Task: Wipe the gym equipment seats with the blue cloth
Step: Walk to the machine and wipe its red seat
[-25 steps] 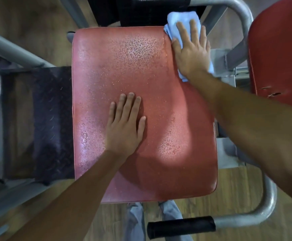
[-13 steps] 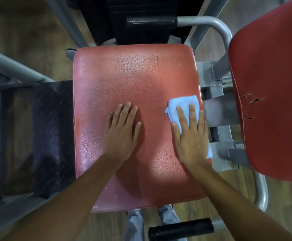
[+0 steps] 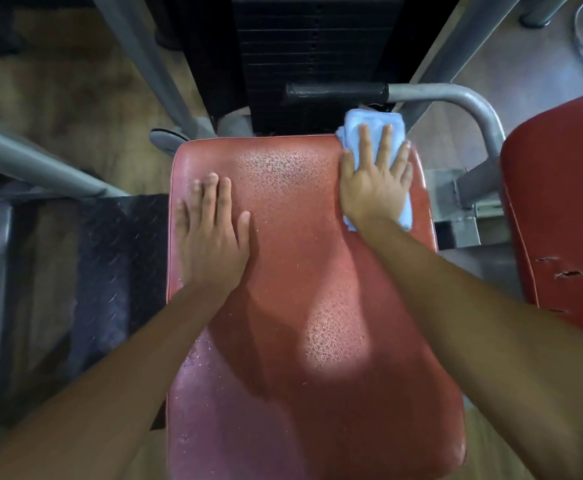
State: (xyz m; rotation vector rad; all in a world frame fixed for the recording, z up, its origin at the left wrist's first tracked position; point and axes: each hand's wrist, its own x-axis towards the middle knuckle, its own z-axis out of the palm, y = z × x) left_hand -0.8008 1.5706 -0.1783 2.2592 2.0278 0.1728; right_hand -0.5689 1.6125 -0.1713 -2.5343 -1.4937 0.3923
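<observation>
A red padded seat (image 3: pixel 293 271) fills the middle of the head view, its surface speckled with droplets. My right hand (image 3: pixel 375 183) lies flat on the folded blue cloth (image 3: pixel 369 124) at the seat's far right corner; the cloth sticks out past the far edge and under my palm. My left hand (image 3: pixel 210 233) rests flat, fingers apart, on the seat's left side, holding nothing.
A second red pad (image 3: pixel 560 216) with small tears stands at the right. A grey metal bar with a black grip (image 3: pixel 338 93) curves behind the seat, before a black weight stack (image 3: pixel 314 46). A dark tread plate (image 3: pixel 117 271) lies left, wooden floor beyond.
My right hand slid the cloth toward me along the right side, then pushed it back up to the far right corner. My left hand shifted left on the seat.
</observation>
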